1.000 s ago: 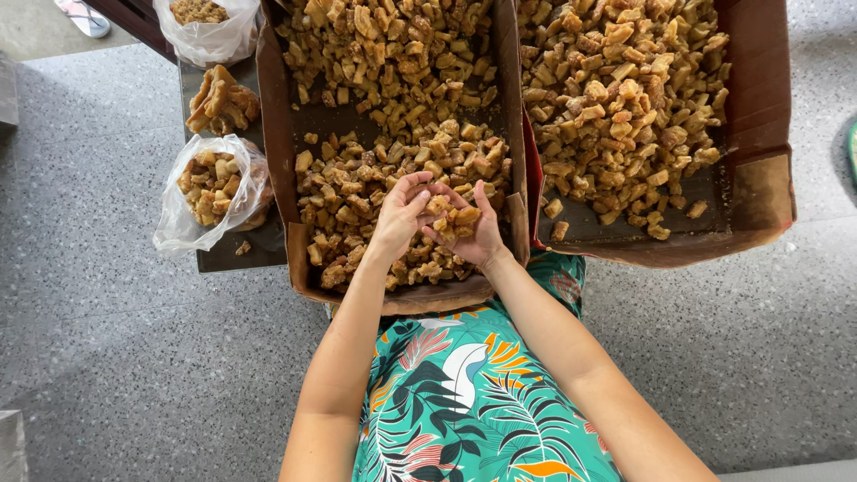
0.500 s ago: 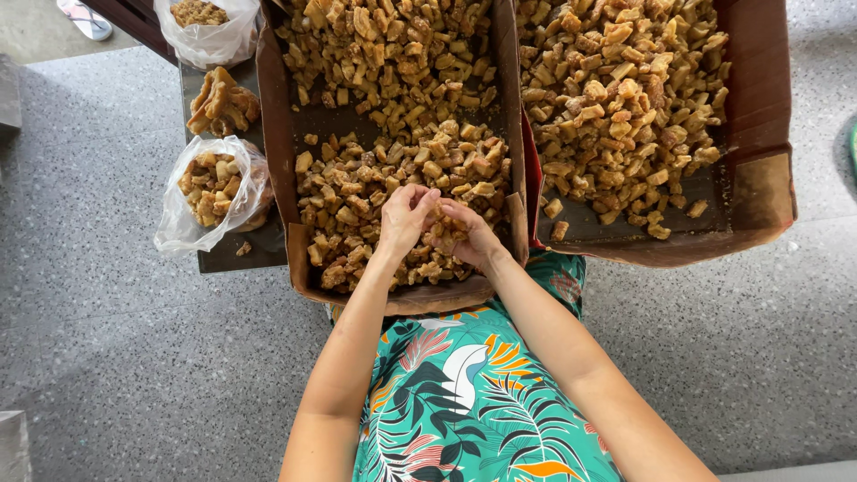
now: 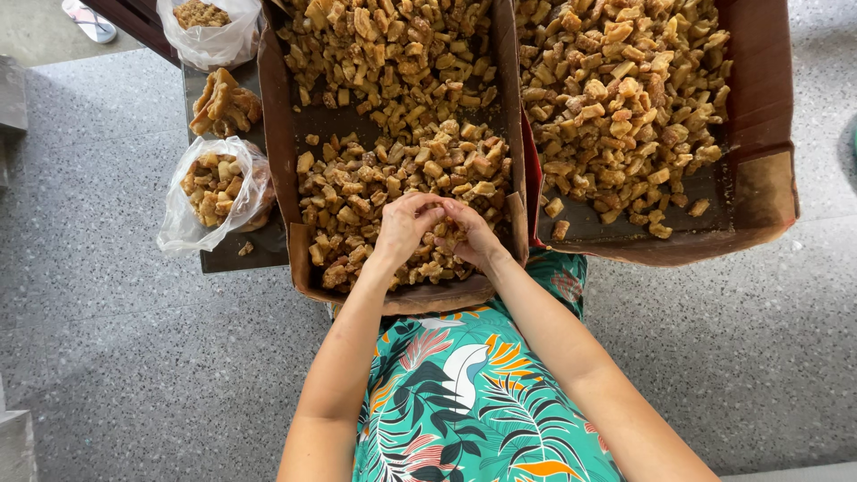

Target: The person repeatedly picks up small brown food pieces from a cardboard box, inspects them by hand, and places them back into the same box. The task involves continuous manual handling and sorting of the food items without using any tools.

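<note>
My left hand [image 3: 403, 228] and my right hand [image 3: 471, 236] meet fingertip to fingertip over the near end of a brown cardboard box [image 3: 278, 161]. The box is heaped with golden-brown fried chunks [image 3: 402, 89]. Both hands curl down into the pile and close around a small clump of the chunks between them. A second cardboard box [image 3: 759, 178] full of the same chunks stands just to the right. My forearms reach out over a lap in a green leaf-patterned garment [image 3: 464, 402].
Left of the boxes, a dark tray [image 3: 234, 254] carries a clear plastic bag of chunks [image 3: 214, 192], a loose stack of flat pieces [image 3: 225, 103] and another bag [image 3: 203, 22] farther back. Speckled grey floor [image 3: 107, 357] surrounds everything; a sandal [image 3: 87, 20] lies top left.
Both hands have drawn slightly toward me and closed in together, fingers curling tighter around chunks at the near end of the left box.
</note>
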